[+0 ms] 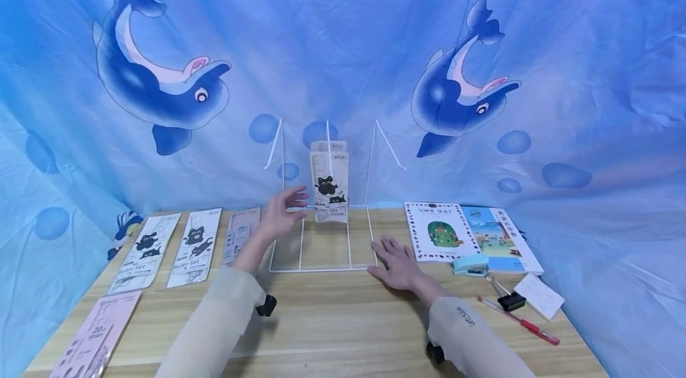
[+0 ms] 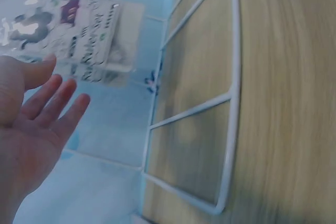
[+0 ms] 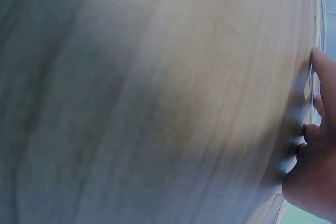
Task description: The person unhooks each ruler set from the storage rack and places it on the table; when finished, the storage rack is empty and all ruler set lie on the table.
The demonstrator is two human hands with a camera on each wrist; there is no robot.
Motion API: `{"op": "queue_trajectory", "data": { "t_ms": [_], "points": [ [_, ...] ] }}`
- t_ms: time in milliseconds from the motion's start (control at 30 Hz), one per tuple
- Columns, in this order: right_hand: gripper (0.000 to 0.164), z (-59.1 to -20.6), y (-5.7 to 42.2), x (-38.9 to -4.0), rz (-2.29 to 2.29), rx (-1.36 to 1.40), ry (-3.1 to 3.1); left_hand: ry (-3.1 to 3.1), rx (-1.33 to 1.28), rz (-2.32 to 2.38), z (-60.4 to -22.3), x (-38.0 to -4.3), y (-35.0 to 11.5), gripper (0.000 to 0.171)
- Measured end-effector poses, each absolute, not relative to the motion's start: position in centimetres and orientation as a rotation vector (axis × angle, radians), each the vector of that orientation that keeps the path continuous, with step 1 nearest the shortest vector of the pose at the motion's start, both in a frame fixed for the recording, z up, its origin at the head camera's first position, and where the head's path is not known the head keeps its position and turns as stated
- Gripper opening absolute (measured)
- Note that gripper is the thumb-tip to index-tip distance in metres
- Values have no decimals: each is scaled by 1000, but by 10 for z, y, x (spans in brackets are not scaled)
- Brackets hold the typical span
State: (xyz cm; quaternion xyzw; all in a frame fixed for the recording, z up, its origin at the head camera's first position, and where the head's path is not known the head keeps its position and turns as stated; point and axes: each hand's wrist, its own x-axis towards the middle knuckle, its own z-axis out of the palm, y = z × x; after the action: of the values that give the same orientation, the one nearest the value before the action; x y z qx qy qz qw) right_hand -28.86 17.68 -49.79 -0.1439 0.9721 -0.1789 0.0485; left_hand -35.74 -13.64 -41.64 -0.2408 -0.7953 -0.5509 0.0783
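On the middle prong of a white wire display rack [image 1: 327, 270] hang ruler set packets [image 1: 331, 202] with black cats printed on them, one behind another. My left hand [image 1: 281, 216] is held up just left of these packets, fingers loosely spread and nothing in them. In the left wrist view, the hand [image 2: 34, 135] shows its palm, and its thumb is close to the lower part of a clear packet [image 2: 79, 30]; whether they touch I cannot tell. My right hand [image 1: 399, 266] rests on the table with fingers extended, at the rack's right front corner.
Two ruler sets [image 1: 194, 247] and pinkish packets [image 1: 96, 336] lie at left. On the right are two booklets [image 1: 442, 232], a light-blue stapler [image 1: 470, 265], a black binder clip [image 1: 511, 302], a white pad [image 1: 539, 294] and a red pen [image 1: 527, 324]. A dolphin-printed curtain [image 1: 343, 56] hangs behind.
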Motion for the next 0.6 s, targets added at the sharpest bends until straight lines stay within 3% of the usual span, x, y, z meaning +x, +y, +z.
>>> {"op": "queue_trajectory", "data": {
  "t_ms": [600],
  "points": [
    [66,-496,176,-290,-544,-431,2969,-2242,-524,-1676,-423,-372,-102,36]
  ]
}}
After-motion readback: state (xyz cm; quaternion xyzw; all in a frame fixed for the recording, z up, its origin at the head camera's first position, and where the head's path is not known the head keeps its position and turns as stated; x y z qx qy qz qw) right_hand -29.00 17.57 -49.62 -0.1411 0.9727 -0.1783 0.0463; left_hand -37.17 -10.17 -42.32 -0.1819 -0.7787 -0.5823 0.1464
